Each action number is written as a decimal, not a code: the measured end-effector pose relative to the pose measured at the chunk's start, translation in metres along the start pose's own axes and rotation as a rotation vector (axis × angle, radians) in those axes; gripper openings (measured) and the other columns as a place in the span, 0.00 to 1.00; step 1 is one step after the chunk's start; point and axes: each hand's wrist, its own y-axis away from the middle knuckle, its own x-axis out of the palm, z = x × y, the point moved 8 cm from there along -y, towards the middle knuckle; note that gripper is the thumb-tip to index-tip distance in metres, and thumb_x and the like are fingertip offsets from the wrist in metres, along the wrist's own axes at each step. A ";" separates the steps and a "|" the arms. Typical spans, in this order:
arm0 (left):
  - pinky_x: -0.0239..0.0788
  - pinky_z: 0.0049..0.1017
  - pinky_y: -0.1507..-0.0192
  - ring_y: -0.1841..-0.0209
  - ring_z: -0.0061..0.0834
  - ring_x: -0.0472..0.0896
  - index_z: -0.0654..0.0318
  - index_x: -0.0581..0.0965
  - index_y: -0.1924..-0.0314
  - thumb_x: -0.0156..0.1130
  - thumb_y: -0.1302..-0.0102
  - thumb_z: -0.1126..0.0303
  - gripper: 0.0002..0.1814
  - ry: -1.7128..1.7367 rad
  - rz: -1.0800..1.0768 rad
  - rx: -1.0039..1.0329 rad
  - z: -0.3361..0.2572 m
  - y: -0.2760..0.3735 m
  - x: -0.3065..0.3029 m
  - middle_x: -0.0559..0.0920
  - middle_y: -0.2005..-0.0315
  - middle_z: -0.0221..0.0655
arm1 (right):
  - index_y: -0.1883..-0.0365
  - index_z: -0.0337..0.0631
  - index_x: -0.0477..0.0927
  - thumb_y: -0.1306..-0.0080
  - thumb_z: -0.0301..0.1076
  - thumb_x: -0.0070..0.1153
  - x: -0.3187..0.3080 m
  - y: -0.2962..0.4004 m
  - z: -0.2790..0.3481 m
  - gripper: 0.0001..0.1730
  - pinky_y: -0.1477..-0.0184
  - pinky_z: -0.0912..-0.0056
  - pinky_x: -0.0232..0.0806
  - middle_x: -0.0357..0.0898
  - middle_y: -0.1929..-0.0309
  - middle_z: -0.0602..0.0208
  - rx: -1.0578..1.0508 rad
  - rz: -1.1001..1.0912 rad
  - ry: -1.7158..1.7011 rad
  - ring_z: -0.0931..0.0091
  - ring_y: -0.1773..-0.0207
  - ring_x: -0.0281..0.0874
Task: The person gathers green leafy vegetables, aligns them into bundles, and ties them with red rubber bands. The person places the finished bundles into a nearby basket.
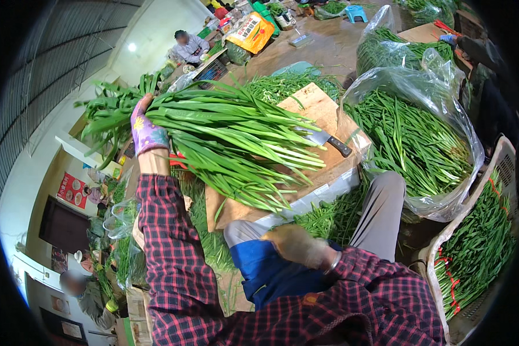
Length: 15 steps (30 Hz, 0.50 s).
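Observation:
My left hand (148,125), in a purple flowered glove, grips a large bunch of long flat green leaves, likely garlic chives (238,125), around its leafy part. The pale cut ends fan out to the right over a wooden cutting board (313,101). On that board lies a cleaver (324,139), its dark handle towards the right and part of its blade under the stems. My right hand (297,245), in a tan glove and blurred, is above my lap, over the blue apron; its fingers cannot be made out.
A clear plastic bag of greens (415,142) stands at the right, above a plastic crate (432,259) of greens tied with red bands. Loose greens (328,220) lie below the board. A person (190,47) sits at the back; another person (91,298) is at the lower left.

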 end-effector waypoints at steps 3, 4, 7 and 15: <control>0.74 0.33 0.50 0.56 0.35 0.82 0.68 0.80 0.55 0.59 0.35 0.68 0.12 -0.066 -0.073 0.056 -0.022 0.022 -0.011 0.83 0.57 0.41 | 0.40 0.44 0.76 0.26 0.44 0.44 0.050 -0.062 -0.003 0.22 0.49 0.60 0.72 0.83 0.60 0.52 0.131 0.161 -0.693 0.65 0.56 0.82; 0.75 0.34 0.49 0.55 0.37 0.82 0.69 0.80 0.54 0.60 0.36 0.68 0.14 0.039 -0.049 0.007 -0.025 0.033 -0.013 0.83 0.56 0.43 | 0.40 0.44 0.76 0.26 0.44 0.44 0.065 -0.073 -0.010 0.22 0.49 0.59 0.72 0.83 0.60 0.52 0.196 0.202 -0.796 0.65 0.57 0.81; 0.76 0.35 0.49 0.54 0.37 0.82 0.71 0.78 0.51 0.59 0.35 0.66 0.17 0.146 -0.136 -0.032 -0.040 0.080 -0.037 0.83 0.55 0.45 | 0.40 0.43 0.76 0.26 0.45 0.42 0.096 -0.087 -0.031 0.23 0.49 0.58 0.72 0.83 0.60 0.52 0.321 0.249 -1.073 0.64 0.57 0.81; 0.74 0.33 0.52 0.56 0.32 0.80 0.66 0.77 0.52 0.59 0.33 0.53 0.23 -0.218 -0.445 0.161 0.001 0.249 -0.143 0.81 0.57 0.40 | 0.39 0.42 0.75 0.25 0.49 0.38 0.115 -0.059 -0.063 0.26 0.49 0.56 0.72 0.82 0.62 0.53 0.502 0.256 -1.704 0.63 0.58 0.81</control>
